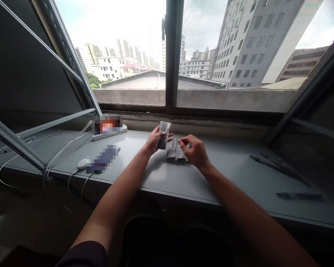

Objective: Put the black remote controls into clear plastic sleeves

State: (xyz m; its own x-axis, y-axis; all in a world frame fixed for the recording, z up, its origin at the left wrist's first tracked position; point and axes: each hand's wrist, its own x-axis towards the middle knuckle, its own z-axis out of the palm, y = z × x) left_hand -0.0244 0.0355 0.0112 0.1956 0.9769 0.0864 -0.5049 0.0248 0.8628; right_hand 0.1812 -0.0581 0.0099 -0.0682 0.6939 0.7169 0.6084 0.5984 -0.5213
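Observation:
My left hand point(154, 139) grips a small dark flat item in a clear plastic sleeve point(164, 135), held upright above the table with the loose end of the sleeve at the top. What is inside the sleeve is too small to make out. Beside it, my right hand point(193, 149) is closed, thumb and fingertips pressed together; whether anything is pinched there I cannot see. Two similar clear-wrapped packets point(171, 151) lie on the table between the hands, partly covered by the right hand's fingers.
The grey table point(161, 178) runs along a window. On the left are a power strip point(108, 132), white cables point(66, 150), a round white charger point(82, 164) and a blurred-out flat object point(103, 159). Dark cables point(278, 168) and a dark slim tool point(299, 196) lie at right. Metal frame bars point(55, 120) rise at left.

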